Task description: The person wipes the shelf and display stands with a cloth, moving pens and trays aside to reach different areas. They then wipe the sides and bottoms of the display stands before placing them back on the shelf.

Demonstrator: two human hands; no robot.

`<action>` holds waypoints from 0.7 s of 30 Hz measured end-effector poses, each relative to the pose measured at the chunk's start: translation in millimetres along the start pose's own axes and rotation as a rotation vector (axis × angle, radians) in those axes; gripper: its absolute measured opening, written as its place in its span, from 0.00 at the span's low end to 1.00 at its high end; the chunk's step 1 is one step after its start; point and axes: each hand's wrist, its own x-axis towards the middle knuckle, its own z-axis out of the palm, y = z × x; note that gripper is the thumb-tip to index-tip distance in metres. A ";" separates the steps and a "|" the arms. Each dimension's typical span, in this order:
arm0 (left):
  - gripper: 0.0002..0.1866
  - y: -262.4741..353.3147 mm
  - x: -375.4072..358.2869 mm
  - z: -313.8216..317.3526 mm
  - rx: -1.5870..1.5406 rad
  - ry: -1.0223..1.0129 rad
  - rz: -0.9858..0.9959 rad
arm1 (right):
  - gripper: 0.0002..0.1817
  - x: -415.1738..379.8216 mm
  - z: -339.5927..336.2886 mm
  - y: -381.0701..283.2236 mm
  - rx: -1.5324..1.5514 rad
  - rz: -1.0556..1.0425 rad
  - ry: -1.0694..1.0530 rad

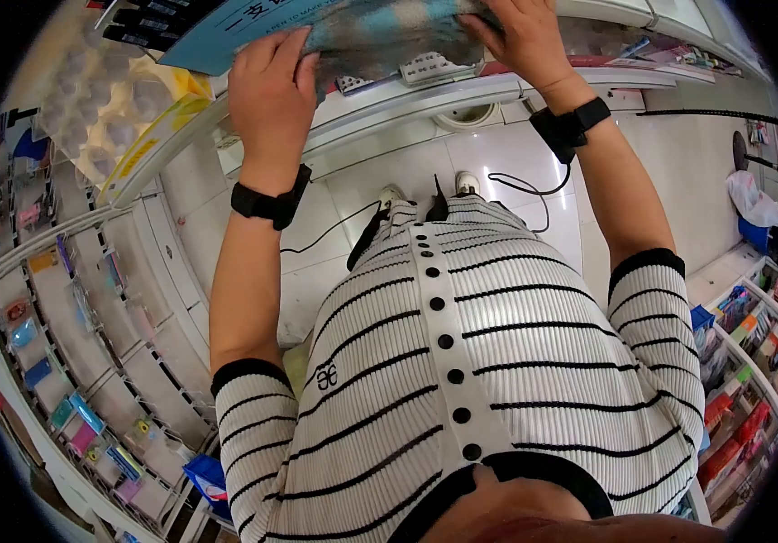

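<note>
A folded blue-and-grey checked cloth (pixel 389 32) lies on a white counter (pixel 425 100) at the top of the head view. My left hand (pixel 271 86) grips its left end, fingers curled over the edge. My right hand (pixel 520 36) presses on its right end, palm down. Both wrists carry black bands. A white tag (pixel 429 65) sticks out from under the cloth between the hands. A blue sign (pixel 226 32) with white lettering lies beneath the cloth on the left.
White shelves with small packaged goods (pixel 72 362) run along the left. More stocked racks (pixel 751 362) stand at the right. A carton of pale round items (pixel 108 100) sits upper left. A cable (pixel 520 185) trails over the tiled floor by my shoes.
</note>
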 end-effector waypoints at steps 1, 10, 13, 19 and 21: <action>0.17 3.2 1.1 2.0 -0.007 0.009 -0.017 | 0.23 -0.7 -1.5 3.2 0.002 -0.013 0.011; 0.16 3.3 -4.9 13.6 -0.011 0.054 -0.048 | 0.20 -2.4 2.6 2.6 0.095 0.043 0.114; 0.18 3.9 -6.0 16.3 -0.035 0.086 -0.067 | 0.21 -2.7 4.8 2.7 0.107 0.108 0.083; 0.18 1.7 -8.4 4.0 -0.165 0.057 -0.052 | 0.17 -10.6 -10.3 -3.7 0.113 0.058 0.136; 0.19 9.6 -17.5 -9.8 -0.131 0.032 -0.034 | 0.19 -21.8 -23.7 -24.6 0.138 0.155 0.095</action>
